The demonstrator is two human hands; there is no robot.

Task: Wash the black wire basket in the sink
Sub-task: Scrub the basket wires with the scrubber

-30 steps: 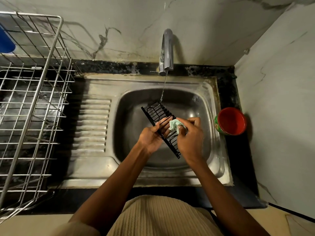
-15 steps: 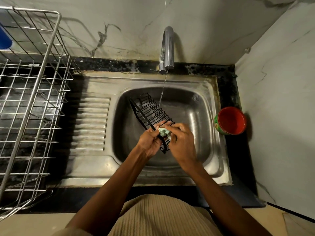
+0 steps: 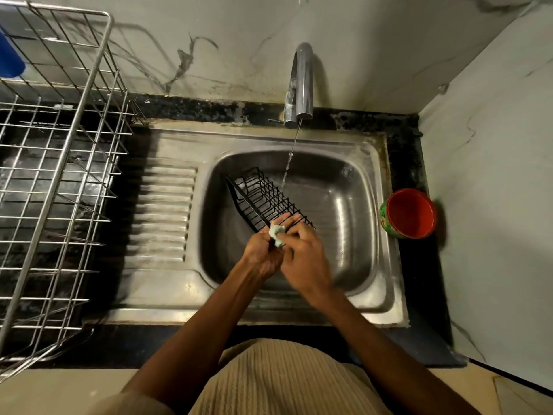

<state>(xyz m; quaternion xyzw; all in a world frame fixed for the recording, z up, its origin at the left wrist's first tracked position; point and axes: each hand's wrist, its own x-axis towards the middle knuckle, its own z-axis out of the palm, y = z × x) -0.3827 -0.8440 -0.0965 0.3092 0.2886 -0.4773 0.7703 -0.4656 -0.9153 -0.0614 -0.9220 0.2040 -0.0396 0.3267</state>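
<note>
A black wire basket [image 3: 263, 196] is held tilted over the steel sink [image 3: 338, 223], its far end pointing up and left. My left hand [image 3: 263, 256] grips the basket's near end from below. My right hand [image 3: 302, 253] pinches a small pale green scrub pad [image 3: 276, 235] against the basket's near corner. A thin stream of water [image 3: 288, 163] runs from the chrome tap [image 3: 299, 85] and falls just right of the basket's far end.
A large steel wire dish rack [image 3: 59, 175] stands on the dark counter at the left, next to the ribbed drainboard [image 3: 161, 214]. A red-lined green cup [image 3: 410, 212] sits on the counter right of the sink. Marble walls close the back and right.
The basket has swung to the left and turned, showing more of its inside. Both hands have shifted left and nearer with it, and the pad has moved to the near corner.
</note>
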